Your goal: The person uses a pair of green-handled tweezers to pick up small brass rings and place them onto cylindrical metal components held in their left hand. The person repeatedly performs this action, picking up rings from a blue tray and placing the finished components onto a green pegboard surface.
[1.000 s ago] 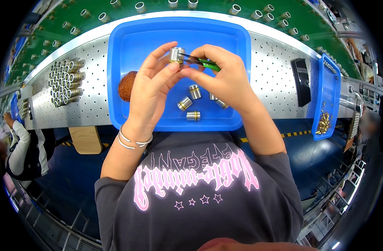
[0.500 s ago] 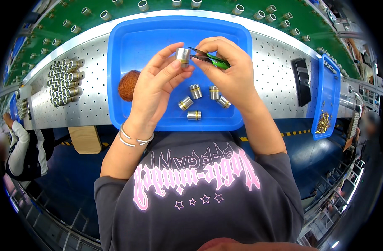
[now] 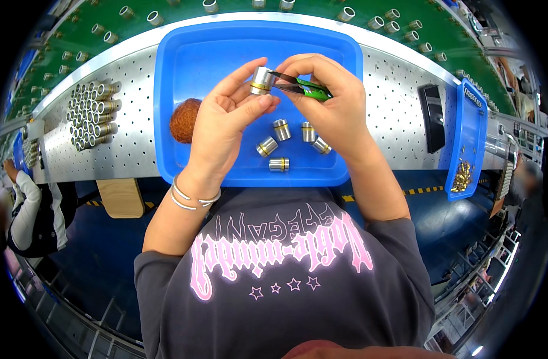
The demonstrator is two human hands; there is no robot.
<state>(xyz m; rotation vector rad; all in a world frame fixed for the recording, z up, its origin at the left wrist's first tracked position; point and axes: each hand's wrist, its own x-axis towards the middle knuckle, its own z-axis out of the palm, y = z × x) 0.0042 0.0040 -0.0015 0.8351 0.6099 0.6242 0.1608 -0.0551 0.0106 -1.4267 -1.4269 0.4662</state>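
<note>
Over the blue tray, the fingers of my left hand [image 3: 229, 116] close round a short silver metal sleeve [image 3: 262, 79] with a brass-coloured ring near its lower end. The sleeve stands nearly upright, leaning a little. My right hand [image 3: 331, 96] grips a green tool with two slim black pointed prongs [image 3: 313, 90], like tweezers. Its upper tip reaches the sleeve's top right side; whether it touches I cannot tell. Below my hands, several similar sleeves [image 3: 279, 164] lie or stand in the tray. A brown fibrous ball [image 3: 184, 121] sits beside my left wrist.
The blue tray [image 3: 166, 161] rests on a perforated metal bench [image 3: 393, 137]. At left stands a block of sleeves [image 3: 91, 116]. A black phone-like object [image 3: 431, 118] and a smaller blue tray [image 3: 465, 137] with brass parts lie at right. Beyond runs a green belt [image 3: 310, 12] carrying sleeves.
My left thumb has slid down off the sleeve's side, and the sleeve has tilted slightly. My right hand and the pronged tool have shifted only a little.
</note>
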